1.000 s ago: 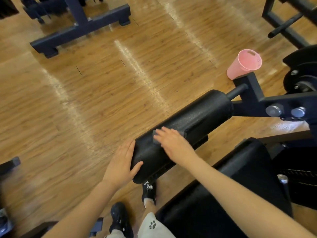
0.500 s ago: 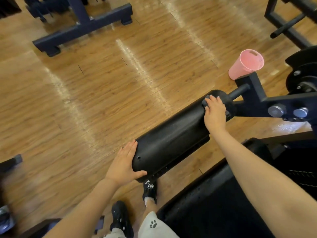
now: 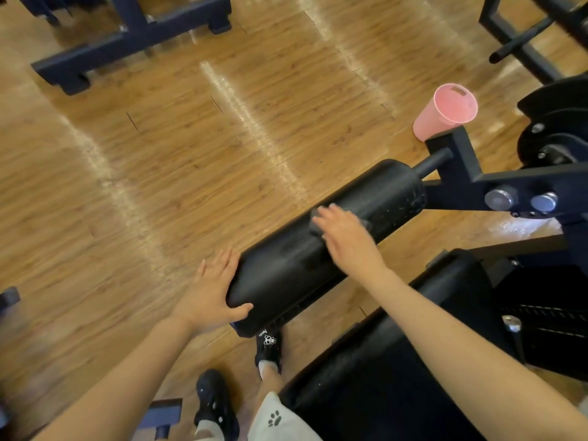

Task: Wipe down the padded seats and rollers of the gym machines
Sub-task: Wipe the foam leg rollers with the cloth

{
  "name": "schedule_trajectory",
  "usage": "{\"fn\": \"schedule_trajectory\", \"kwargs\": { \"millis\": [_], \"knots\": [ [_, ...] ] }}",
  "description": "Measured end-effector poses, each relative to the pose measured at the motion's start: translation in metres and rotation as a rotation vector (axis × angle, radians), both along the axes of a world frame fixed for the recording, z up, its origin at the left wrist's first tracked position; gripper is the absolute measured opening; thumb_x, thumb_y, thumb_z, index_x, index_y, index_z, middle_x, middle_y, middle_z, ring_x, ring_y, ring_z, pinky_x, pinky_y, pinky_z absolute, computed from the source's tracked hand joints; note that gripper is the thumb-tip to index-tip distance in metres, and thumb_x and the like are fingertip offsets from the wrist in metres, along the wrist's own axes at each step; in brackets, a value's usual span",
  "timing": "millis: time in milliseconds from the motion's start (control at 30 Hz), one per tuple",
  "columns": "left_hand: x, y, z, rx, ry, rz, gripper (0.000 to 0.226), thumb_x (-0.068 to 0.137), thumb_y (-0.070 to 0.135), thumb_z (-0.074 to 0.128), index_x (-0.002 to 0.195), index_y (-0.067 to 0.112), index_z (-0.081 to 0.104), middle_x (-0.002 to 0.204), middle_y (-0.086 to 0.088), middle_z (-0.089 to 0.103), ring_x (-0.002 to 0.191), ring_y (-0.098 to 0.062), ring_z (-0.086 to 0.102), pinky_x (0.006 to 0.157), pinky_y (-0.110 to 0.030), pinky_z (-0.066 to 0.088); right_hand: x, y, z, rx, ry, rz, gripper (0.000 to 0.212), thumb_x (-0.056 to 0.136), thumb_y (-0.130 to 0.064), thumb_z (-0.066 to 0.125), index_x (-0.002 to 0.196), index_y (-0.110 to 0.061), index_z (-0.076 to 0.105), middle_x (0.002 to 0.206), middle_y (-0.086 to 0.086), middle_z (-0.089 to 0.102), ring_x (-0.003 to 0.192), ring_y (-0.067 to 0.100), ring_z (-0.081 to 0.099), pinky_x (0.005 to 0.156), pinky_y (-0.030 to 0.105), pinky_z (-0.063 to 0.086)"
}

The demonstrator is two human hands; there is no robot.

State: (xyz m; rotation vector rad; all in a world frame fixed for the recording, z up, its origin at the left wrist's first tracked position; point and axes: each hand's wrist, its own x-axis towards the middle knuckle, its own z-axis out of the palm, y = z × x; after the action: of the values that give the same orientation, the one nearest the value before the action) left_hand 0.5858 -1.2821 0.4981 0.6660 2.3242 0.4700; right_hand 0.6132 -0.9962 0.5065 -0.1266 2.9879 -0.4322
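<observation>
The black padded roller (image 3: pixel 327 243) sticks out sideways from the machine's frame arm (image 3: pixel 496 183), over the wood floor (image 3: pixel 197 160). My right hand (image 3: pixel 346 237) has slid back to the roller's middle; half a second ago it was up at the far end by the axle. Its fingers (image 3: pixel 321 218) lie pretty much flat, pressing a dark cloth (image 3: pixel 318 229) onto the top of the roller, though it's blurry. My left hand (image 3: pixel 213 294) hasn't really budged: palm flat on the near end cap, fingers straight, thumb hooked over the edge, nothing held. The seat pad (image 3: pixel 397 361) is just below my right forearm. A pink cup (image 3: pixel 445 111) sits behind the frame.
</observation>
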Motion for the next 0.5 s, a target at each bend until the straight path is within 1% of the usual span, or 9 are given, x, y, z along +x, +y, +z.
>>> {"fn": "schedule_trajectory", "kwargs": {
  "millis": [33, 67, 100, 133, 167, 233, 300, 400, 500],
  "knots": [
    [0.007, 0.002, 0.001, 0.012, 0.110, -0.056, 0.100, 0.072, 0.062, 0.042, 0.151, 0.014, 0.004, 0.156, 0.003, -0.003, 0.145, -0.013, -0.006, 0.114, -0.029, -0.013, -0.007, 0.017, 0.003, -0.011, 0.013, -0.091, 0.040, 0.091, -0.004, 0.049, 0.131, -0.009, 0.049, 0.141, 0.008, 0.045, 0.135, 0.026, 0.033, 0.110, 0.041, 0.026],
    [0.016, 0.006, 0.002, 0.020, 0.199, -0.105, 0.094, 0.074, 0.058, 0.041, 0.151, 0.012, 0.011, 0.155, 0.001, 0.002, 0.145, -0.017, 0.003, 0.115, -0.030, -0.011, -0.014, 0.033, 0.004, -0.019, 0.021, -0.181, 0.040, 0.092, -0.004, 0.047, 0.132, -0.008, 0.049, 0.141, 0.009, 0.044, 0.135, 0.027, 0.033, 0.111, 0.042, 0.024],
    [0.024, 0.013, 0.003, 0.029, 0.266, -0.128, 0.087, 0.079, 0.053, 0.046, 0.149, 0.010, 0.015, 0.153, -0.001, 0.006, 0.145, -0.020, 0.010, 0.116, -0.030, -0.007, -0.020, 0.050, 0.003, -0.026, 0.030, -0.261, 0.040, 0.092, -0.004, 0.046, 0.132, -0.008, 0.048, 0.142, 0.010, 0.044, 0.136, 0.027, 0.031, 0.111, 0.044, 0.023],
    [0.030, 0.019, 0.003, 0.019, 0.283, -0.130, 0.086, 0.084, 0.050, 0.051, 0.149, 0.009, 0.014, 0.152, -0.002, 0.005, 0.145, -0.021, 0.011, 0.116, -0.031, -0.005, -0.025, 0.065, 0.002, -0.032, 0.039, -0.329, 0.040, 0.093, -0.004, 0.045, 0.133, -0.007, 0.048, 0.142, 0.010, 0.043, 0.136, 0.028, 0.030, 0.112, 0.045, 0.023],
    [0.035, 0.025, 0.004, -0.008, 0.274, -0.105, 0.091, 0.085, 0.053, 0.055, 0.149, 0.011, 0.007, 0.152, -0.001, -0.002, 0.145, -0.019, 0.004, 0.115, -0.032, -0.005, -0.029, 0.079, 0.000, -0.043, 0.046, -0.391, 0.040, 0.093, -0.004, 0.044, 0.133, -0.007, 0.047, 0.142, 0.011, 0.043, 0.137, 0.029, 0.029, 0.112, 0.045, 0.022],
    [0.039, 0.031, 0.000, -0.055, 0.256, -0.054, 0.103, 0.082, 0.063, 0.055, 0.147, 0.015, -0.010, 0.149, 0.000, -0.017, 0.142, -0.014, -0.012, 0.113, -0.031, -0.010, -0.037, 0.094, -0.002, -0.071, 0.063, -0.494, 0.039, 0.094, -0.005, 0.043, 0.133, -0.008, 0.048, 0.143, 0.011, 0.042, 0.137, 0.028, 0.028, 0.113, 0.045, 0.020],
    [0.036, 0.031, -0.002, -0.066, 0.248, -0.045, 0.107, 0.080, 0.066, 0.056, 0.146, 0.017, -0.014, 0.149, 0.002, -0.020, 0.140, -0.012, -0.016, 0.112, -0.029, -0.013, -0.043, 0.097, -0.004, -0.077, 0.079, -0.571, 0.037, 0.095, -0.007, 0.043, 0.132, -0.008, 0.049, 0.144, 0.009, 0.041, 0.138, 0.027, 0.026, 0.114, 0.044, 0.017],
    [0.029, 0.026, -0.002, 0.014, 0.177, -0.041, 0.109, 0.077, 0.061, 0.064, 0.145, 0.019, -0.010, 0.151, 0.005, -0.013, 0.143, -0.012, -0.009, 0.114, -0.028, -0.009, -0.040, 0.072, -0.003, -0.085, 0.084, -0.607, 0.037, 0.094, -0.009, 0.045, 0.131, -0.009, 0.050, 0.145, 0.007, 0.040, 0.139, 0.027, 0.025, 0.114, 0.043, 0.014],
    [0.015, 0.024, -0.001, 0.088, 0.092, -0.022, 0.110, 0.073, 0.054, 0.072, 0.150, 0.016, 0.003, 0.157, 0.003, 0.000, 0.145, -0.015, 0.004, 0.114, -0.024, -0.002, -0.018, 0.022, 0.000, -0.099, 0.107, -0.437, 0.038, 0.089, -0.007, 0.051, 0.127, -0.010, 0.054, 0.139, 0.007, 0.047, 0.135, 0.025, 0.032, 0.112, 0.039, 0.018]
  ]
}}
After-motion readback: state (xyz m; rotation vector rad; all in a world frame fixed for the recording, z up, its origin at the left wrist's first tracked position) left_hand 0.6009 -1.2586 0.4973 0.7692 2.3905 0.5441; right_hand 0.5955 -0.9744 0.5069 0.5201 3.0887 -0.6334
